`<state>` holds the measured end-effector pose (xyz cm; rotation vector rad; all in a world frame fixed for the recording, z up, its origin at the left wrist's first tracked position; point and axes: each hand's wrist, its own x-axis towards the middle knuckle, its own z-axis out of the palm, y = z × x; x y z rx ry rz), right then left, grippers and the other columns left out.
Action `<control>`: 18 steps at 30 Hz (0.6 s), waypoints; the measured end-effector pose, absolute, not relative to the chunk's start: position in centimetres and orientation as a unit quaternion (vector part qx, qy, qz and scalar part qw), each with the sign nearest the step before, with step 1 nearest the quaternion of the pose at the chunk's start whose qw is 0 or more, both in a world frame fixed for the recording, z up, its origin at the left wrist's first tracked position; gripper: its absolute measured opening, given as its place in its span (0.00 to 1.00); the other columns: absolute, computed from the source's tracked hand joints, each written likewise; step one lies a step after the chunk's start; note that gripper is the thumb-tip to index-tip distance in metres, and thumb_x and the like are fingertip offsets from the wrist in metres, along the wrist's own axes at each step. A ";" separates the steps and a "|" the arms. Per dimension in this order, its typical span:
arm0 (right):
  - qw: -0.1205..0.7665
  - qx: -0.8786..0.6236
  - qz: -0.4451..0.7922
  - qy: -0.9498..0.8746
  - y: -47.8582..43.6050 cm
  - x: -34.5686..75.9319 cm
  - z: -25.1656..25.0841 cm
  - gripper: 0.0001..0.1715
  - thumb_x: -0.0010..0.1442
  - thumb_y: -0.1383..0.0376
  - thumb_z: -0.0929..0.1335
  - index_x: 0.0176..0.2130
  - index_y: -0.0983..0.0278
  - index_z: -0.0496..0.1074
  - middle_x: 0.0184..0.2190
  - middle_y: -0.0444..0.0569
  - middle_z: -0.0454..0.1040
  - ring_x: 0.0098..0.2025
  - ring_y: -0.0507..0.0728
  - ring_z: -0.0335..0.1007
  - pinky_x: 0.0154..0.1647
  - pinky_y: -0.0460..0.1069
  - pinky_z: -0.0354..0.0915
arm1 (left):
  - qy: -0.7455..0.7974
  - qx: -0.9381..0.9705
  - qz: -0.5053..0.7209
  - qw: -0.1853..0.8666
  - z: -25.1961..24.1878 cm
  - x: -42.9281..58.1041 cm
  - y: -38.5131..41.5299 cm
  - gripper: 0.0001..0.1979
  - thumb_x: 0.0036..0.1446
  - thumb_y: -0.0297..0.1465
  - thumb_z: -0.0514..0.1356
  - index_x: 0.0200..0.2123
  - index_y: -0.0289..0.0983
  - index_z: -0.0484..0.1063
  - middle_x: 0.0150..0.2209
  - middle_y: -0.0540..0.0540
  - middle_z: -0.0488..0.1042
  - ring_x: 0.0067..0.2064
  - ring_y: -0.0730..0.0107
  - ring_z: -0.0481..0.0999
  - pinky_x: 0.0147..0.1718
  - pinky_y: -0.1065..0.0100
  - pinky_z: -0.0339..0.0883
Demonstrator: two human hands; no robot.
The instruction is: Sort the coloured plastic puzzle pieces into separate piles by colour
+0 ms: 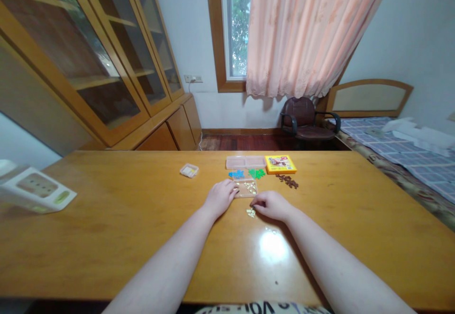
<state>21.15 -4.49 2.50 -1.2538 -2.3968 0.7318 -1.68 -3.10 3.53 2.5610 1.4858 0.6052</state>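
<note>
My left hand (221, 197) is at the left side of a small clear plastic box (246, 194), its fingers curled over the edge and gripping it. Several pale yellow pieces lie inside the box, and its clear lid (243, 175) stands open at the far side. Just to the right, my right hand (273, 205) is closed in a pinch above the table; whatever its fingertips hold is too small to make out. Below those fingertips lies a little pile of pale yellow pieces (250, 213).
Beyond the box are blue pieces (236, 174) and green pieces (259, 174), with brown pieces (288, 181) to the right. A clear tray (246, 162) and a yellow box (280, 164) stand behind. Leftward are a small clear case (189, 170) and a white container (35, 188).
</note>
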 end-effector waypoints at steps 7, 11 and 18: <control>0.156 -0.406 0.239 -0.868 -4.5 21.1 2.6 0.12 0.56 0.64 0.65 0.37 0.57 0.79 0.33 0.44 0.80 0.34 0.54 0.73 0.37 0.46 0.63 | 0.363 0.917 0.116 0.118 4.1 -0.9 -4.2 0.06 0.58 0.33 0.57 0.37 0.40 0.73 0.37 0.48 0.74 0.40 0.69 0.72 0.40 0.70 0.63; 0.140 -0.399 0.219 -0.879 -4.7 20.8 2.9 0.12 0.57 0.64 0.65 0.35 0.58 0.79 0.31 0.45 0.79 0.32 0.53 0.72 0.34 0.45 0.62 | 0.328 0.932 0.077 0.130 4.3 -0.5 -4.5 0.06 0.57 0.34 0.58 0.36 0.41 0.73 0.36 0.49 0.74 0.38 0.69 0.72 0.37 0.71 0.63; 0.133 -0.413 0.171 -0.884 -4.9 20.5 2.9 0.12 0.56 0.66 0.65 0.33 0.59 0.78 0.30 0.46 0.79 0.31 0.53 0.72 0.33 0.45 0.61 | 0.341 0.930 0.073 0.114 3.6 -0.5 -4.2 0.04 0.57 0.32 0.59 0.34 0.40 0.72 0.34 0.50 0.73 0.36 0.70 0.71 0.35 0.72 0.62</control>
